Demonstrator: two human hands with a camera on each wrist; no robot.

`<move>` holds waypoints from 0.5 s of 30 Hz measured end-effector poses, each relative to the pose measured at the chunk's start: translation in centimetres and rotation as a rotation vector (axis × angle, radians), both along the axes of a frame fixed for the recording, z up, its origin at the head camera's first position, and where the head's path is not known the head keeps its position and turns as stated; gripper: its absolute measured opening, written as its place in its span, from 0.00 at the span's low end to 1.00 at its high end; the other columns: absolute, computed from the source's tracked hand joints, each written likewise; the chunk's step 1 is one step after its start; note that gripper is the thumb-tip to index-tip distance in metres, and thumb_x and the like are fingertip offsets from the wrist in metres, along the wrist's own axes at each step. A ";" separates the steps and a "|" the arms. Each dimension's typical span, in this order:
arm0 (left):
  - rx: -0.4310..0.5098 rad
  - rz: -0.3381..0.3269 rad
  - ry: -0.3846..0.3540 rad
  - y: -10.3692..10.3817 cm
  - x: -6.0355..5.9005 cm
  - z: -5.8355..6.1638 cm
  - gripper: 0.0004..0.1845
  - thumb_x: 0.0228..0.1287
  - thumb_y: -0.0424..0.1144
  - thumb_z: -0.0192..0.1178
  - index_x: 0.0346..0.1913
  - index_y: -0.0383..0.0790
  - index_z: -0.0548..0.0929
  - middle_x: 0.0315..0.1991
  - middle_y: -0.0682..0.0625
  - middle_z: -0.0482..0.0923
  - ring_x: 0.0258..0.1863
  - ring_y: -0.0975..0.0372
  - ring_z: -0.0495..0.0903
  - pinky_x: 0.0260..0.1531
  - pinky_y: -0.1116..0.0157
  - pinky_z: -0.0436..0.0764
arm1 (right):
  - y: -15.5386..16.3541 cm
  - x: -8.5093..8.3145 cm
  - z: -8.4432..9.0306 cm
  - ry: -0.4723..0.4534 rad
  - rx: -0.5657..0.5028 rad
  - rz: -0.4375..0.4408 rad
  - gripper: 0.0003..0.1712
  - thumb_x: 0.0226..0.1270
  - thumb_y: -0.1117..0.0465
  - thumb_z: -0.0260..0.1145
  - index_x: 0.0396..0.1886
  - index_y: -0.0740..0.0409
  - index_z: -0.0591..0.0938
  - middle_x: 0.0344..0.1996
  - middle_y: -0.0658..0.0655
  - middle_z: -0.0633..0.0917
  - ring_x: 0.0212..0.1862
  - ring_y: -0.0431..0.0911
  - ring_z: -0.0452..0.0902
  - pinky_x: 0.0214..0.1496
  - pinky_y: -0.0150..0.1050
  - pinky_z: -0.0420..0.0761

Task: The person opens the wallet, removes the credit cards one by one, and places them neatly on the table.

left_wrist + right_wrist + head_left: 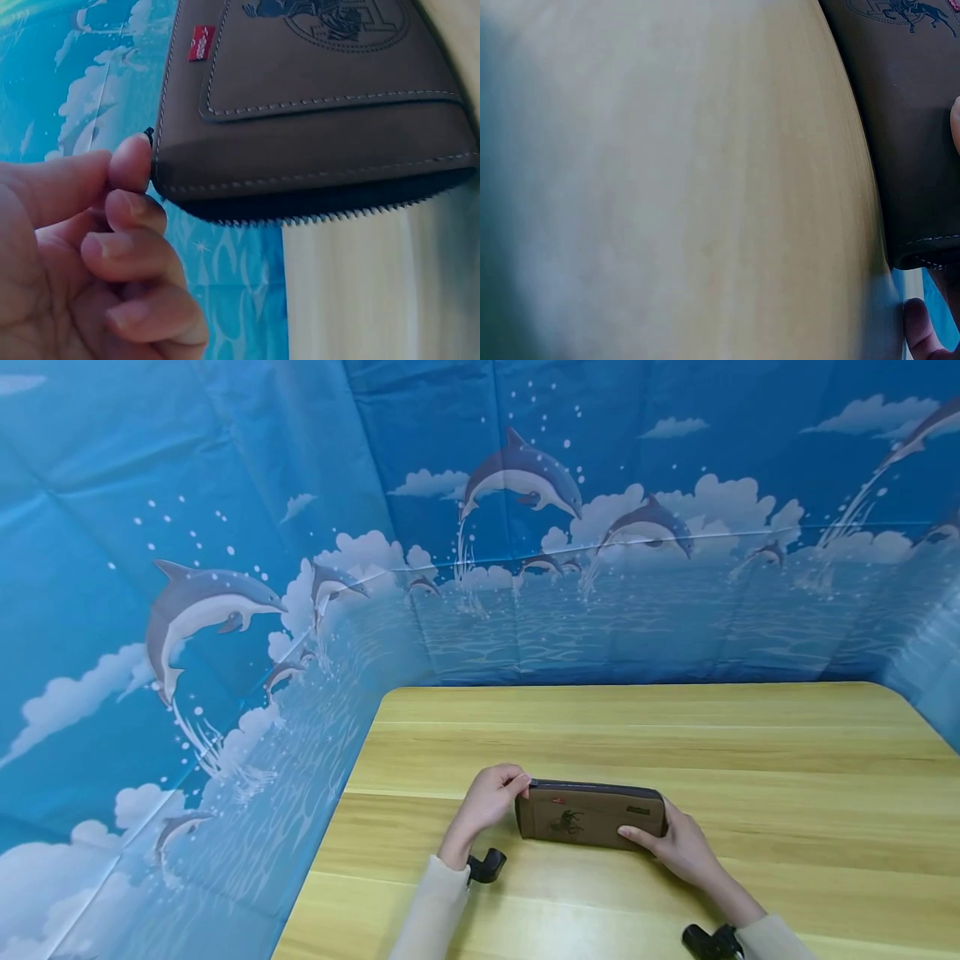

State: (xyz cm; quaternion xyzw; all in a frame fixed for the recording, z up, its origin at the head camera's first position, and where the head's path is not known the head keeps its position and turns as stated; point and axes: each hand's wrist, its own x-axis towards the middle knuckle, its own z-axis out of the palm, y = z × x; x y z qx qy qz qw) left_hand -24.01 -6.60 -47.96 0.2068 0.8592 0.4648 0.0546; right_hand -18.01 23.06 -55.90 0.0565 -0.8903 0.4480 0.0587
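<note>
Both hands (487, 806) (678, 847) hold the brown wallet (590, 814) upright between them

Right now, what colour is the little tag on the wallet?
Red, on the brown wallet; the tag shows best in the left wrist view.

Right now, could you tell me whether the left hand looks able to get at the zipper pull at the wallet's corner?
Probably yes: the left hand already has its fingertips at that corner of the brown wallet, apparently pinching the pull, with nothing between.
</note>
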 end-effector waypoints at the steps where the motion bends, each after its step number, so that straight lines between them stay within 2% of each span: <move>1: -0.010 -0.004 0.009 0.2 0.0 0.2 0.17 0.72 0.43 0.51 0.23 0.44 0.79 0.19 0.55 0.65 0.13 0.65 0.58 0.20 0.67 0.63 | 0.0 0.0 0.0 -0.005 -0.001 0.001 0.30 0.57 0.47 0.71 0.54 0.58 0.73 0.31 0.50 0.83 0.22 0.38 0.76 0.32 0.40 0.75; 8: -0.065 -0.052 0.049 1.2 0.1 0.6 0.18 0.73 0.43 0.50 0.24 0.45 0.79 0.20 0.55 0.67 0.14 0.64 0.59 0.21 0.68 0.64 | 0.0 0.1 -0.2 0.006 -0.003 -0.002 0.27 0.56 0.48 0.72 0.51 0.56 0.75 0.30 0.48 0.82 0.25 0.38 0.76 0.31 0.38 0.75; 15: -0.145 -0.077 0.107 2.5 -0.1 1.4 0.17 0.72 0.43 0.51 0.22 0.45 0.77 0.20 0.57 0.68 0.15 0.64 0.60 0.21 0.69 0.63 | 0.0 0.1 -0.2 -0.006 -0.032 0.010 0.26 0.57 0.49 0.72 0.50 0.55 0.74 0.28 0.49 0.82 0.19 0.39 0.74 0.29 0.37 0.73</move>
